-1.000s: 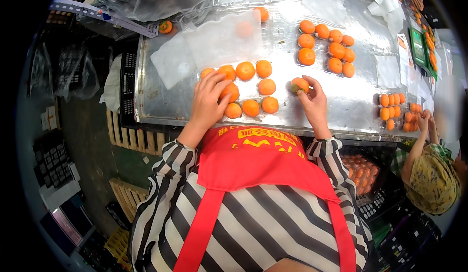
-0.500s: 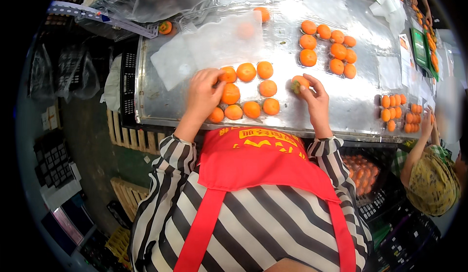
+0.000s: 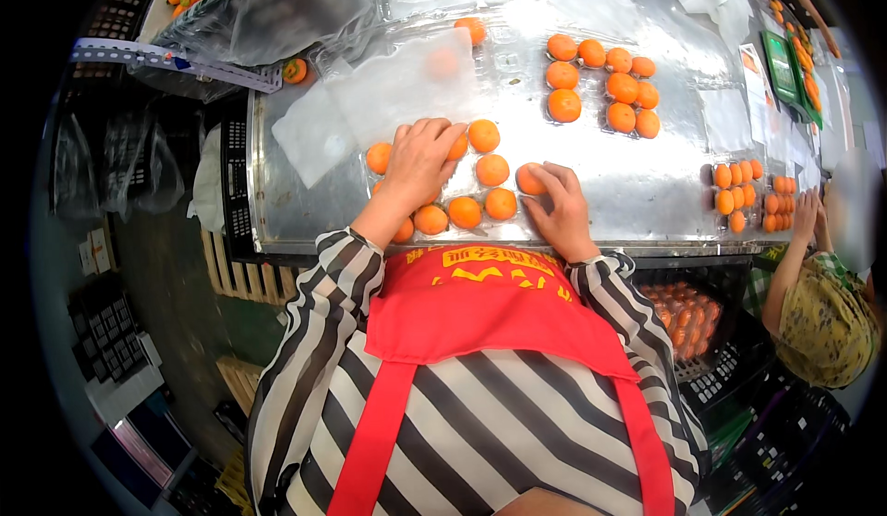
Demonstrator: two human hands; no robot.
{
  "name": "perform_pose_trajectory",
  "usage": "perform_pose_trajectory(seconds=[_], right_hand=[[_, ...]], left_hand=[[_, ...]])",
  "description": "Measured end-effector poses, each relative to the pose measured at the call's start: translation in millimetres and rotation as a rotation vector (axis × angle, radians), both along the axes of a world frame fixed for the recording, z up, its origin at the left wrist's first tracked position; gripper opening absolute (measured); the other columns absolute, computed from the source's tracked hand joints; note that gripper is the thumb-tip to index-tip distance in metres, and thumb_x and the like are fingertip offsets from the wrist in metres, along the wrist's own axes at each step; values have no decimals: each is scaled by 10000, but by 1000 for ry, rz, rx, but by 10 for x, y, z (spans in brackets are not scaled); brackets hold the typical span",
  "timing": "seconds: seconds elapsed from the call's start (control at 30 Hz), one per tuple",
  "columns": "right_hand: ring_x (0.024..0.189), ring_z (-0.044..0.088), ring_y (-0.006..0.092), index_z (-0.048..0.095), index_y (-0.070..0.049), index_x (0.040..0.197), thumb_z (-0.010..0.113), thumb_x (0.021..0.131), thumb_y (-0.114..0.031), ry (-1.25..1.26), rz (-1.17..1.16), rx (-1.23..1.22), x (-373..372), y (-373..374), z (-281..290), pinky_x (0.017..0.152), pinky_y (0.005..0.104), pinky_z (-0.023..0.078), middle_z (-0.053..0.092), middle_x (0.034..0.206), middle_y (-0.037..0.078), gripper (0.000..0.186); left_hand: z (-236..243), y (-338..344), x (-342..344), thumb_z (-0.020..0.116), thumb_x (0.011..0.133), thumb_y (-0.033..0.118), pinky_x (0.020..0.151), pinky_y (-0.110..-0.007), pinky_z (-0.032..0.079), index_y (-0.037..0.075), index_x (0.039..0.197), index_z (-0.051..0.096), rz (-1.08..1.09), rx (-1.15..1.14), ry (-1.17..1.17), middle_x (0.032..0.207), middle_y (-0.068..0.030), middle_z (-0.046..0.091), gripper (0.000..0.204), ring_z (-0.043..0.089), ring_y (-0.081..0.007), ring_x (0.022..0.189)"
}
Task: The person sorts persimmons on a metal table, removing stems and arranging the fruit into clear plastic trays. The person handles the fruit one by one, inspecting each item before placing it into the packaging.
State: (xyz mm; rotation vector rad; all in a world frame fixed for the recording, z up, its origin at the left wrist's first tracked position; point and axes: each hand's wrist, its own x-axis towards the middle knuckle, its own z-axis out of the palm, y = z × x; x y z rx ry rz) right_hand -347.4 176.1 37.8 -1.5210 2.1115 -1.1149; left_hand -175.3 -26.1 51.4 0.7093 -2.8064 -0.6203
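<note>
My left hand [image 3: 420, 167] reaches over a group of orange persimmons, its fingers closed round a persimmon [image 3: 457, 149] in the far row. Palm and wrist hide part of the group. Just right of the group, my right hand [image 3: 561, 206] grips another persimmon [image 3: 530, 179] between thumb and fingers, low over the metal table [image 3: 637, 183]. Near it sit a persimmon [image 3: 492, 169] and a near-row persimmon [image 3: 500, 204]. Clear plastic shows around some of the fruit. At the group's left end lies a persimmon [image 3: 379, 157].
White translucent sheets [image 3: 397, 91] lie beyond the group, partly over a persimmon. Farther right, several persimmons [image 3: 621, 87] stand in clear trays. A plastic-lined crate [image 3: 277, 17] of persimmons is at the back left. Another person's hands [image 3: 807, 211] work at the far right.
My left hand has shifted right along the far row to another persimmon. My right hand has brought its persimmon left toward the group; its green leafy top no longer shows. The view has shifted slightly.
</note>
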Motion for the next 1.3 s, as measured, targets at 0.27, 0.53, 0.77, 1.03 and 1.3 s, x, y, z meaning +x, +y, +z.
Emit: perform_pose_trajectory(seconds=[0.27,0.53,0.77,1.03,1.3], right_hand=[[1095,552,316,596,-41,1201,756,761,-100,-103,-100,13,-23,51,77,915,373,472,556,1172,147,472],[1030,580,232,609,-19,1183,623,905,-126,-415,-236,31,-122,91,-1,884,328,469,595,1099,122,298],[1011,602,187,626,-11,1161,613,927,-148,-487,-287,-11,-139,92,112,876,305,486,625,1106,102,272],[1106,568,170,556,-24,1264,653,891,-122,-921,-88,-174,8,-220,635,947,313,452,589,1224,87,397],[1212,510,197,483,-48,1327,771,773,-134,-1023,163,-199,169,-482,896,1060,356,383,549,1275,90,630]], left_hand=[[559,2,81,687,812,65,986,-390,450,70,1308,531,258,906,445,1207,-102,590,520,562,-234,1127],[519,25,90,548,975,383,950,-345,514,-17,1356,424,294,1903,766,1286,-234,541,566,585,-251,1124],[584,138,-15,410,1017,446,937,-381,524,2,1354,423,267,2149,767,1298,-256,529,557,616,-283,1079],[525,237,-41,241,1052,438,969,-407,494,2,1370,403,2,2322,724,1253,-235,563,564,608,-301,1112],[398,337,-97,245,1057,409,922,-432,504,69,1377,406,24,2301,682,1248,-150,559,493,600,-275,1073]])
